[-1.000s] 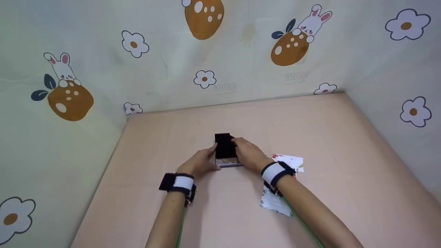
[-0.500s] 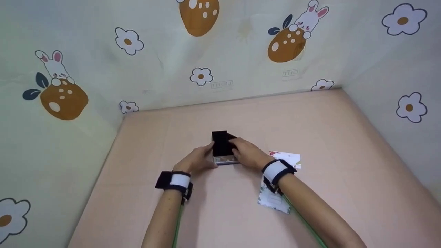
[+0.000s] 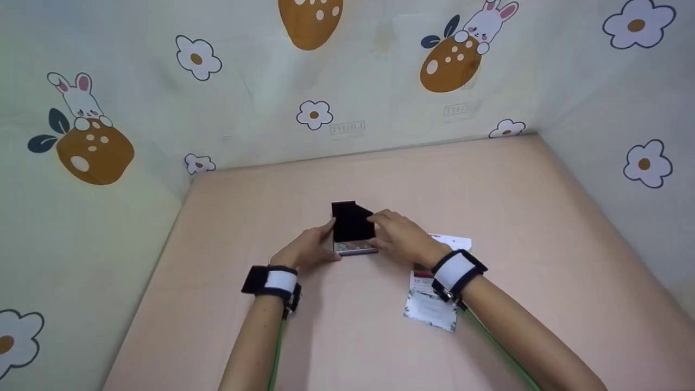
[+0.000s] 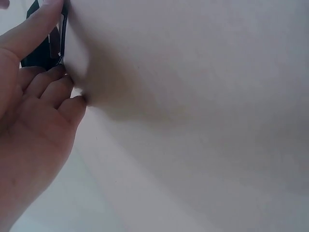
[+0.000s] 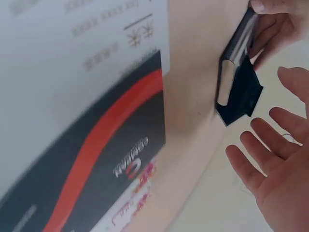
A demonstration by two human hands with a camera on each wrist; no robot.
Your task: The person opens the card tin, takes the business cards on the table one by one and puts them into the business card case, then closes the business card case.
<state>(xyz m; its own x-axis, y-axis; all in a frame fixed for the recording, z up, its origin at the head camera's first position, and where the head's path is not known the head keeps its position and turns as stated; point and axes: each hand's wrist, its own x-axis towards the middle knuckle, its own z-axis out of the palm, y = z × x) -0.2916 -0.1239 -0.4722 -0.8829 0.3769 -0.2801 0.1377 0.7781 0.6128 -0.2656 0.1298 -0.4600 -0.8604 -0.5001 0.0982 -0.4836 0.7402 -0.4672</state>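
Observation:
A small card case (image 3: 353, 224) with a black inside flap and a silvery front edge lies near the middle of the table, its flap raised. My left hand (image 3: 305, 248) grips its left side, the thumb at the near corner and fingers along the edge; the left wrist view catches only part of the case (image 4: 55, 41). My right hand (image 3: 404, 236) is at the right side of the flap. In the right wrist view, that hand (image 5: 277, 166) has its fingers spread and apart from the case (image 5: 236, 82), holding nothing.
Printed cards lie beneath and beside my right wrist: a leaf-bordered card (image 3: 430, 310), a dark card with a red band (image 5: 108, 123) and a white card (image 3: 456, 242). Patterned wall covering (image 3: 260, 125) rises behind the pink table (image 3: 228, 206).
My right hand has drawn off the flap to the right, uncovering more of its right edge. The left hand keeps its grip. The head view has tilted slightly.

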